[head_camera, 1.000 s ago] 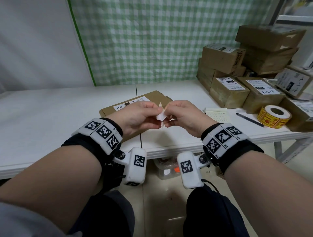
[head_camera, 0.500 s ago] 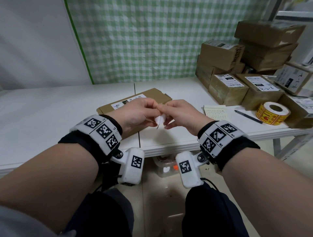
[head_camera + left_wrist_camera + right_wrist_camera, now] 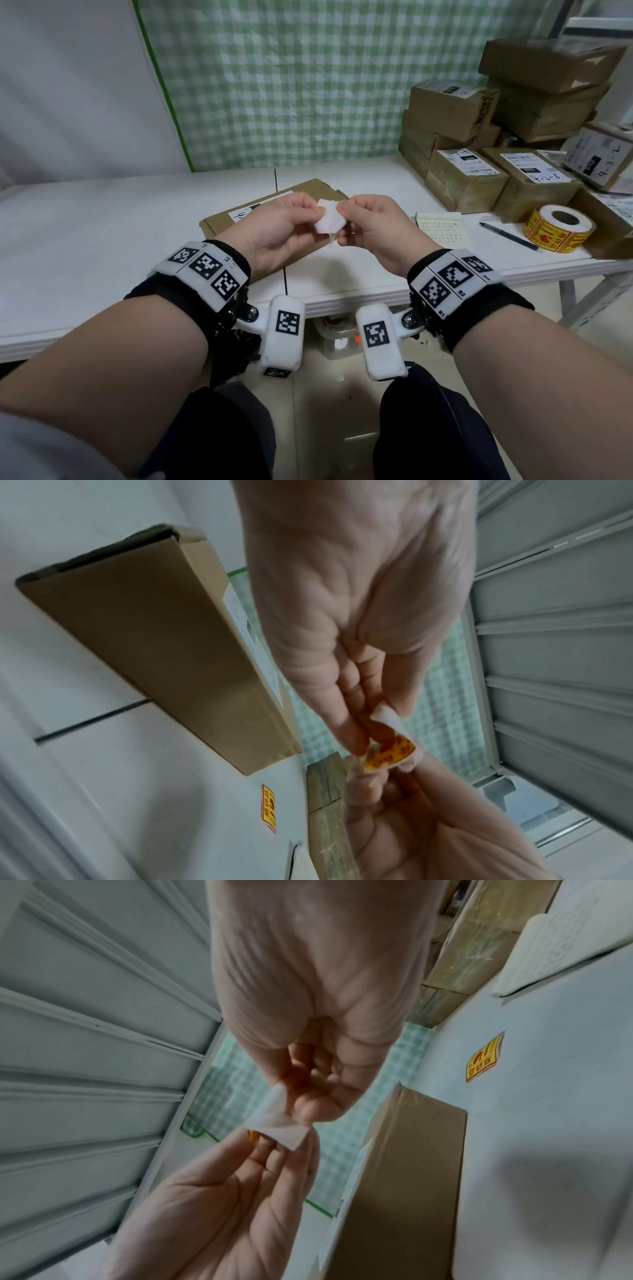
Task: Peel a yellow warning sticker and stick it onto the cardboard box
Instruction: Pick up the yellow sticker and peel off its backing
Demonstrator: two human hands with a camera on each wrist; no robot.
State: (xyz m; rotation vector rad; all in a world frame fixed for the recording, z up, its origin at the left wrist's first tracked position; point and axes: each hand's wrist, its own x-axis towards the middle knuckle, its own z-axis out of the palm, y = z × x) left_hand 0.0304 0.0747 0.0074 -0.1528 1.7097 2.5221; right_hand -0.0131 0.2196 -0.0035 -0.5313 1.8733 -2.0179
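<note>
Above the table's front edge, both hands hold one small yellow warning sticker point(image 3: 390, 753) on its white backing point(image 3: 330, 221). My left hand point(image 3: 317, 214) pinches its left edge between thumb and fingers. My right hand point(image 3: 342, 219) pinches the right edge, thumb on the white backing point(image 3: 277, 1126). The yellow printed face curls away from me and shows only in the left wrist view. I cannot tell how far sticker and backing are parted. A flat cardboard box point(image 3: 239, 219) with a white label lies on the table just behind the hands.
A roll of yellow stickers point(image 3: 558, 228) stands at the right beside a pen point(image 3: 507, 234) and a notepad point(image 3: 442, 228). Stacked labelled cartons point(image 3: 466, 178) fill the back right. Another loose yellow sticker point(image 3: 483, 1058) lies on the white table point(image 3: 102, 240).
The hands have risen slightly and turned the piece. Its white backing, bunched small between the fingertips half a second ago, now faces me spread wider.
</note>
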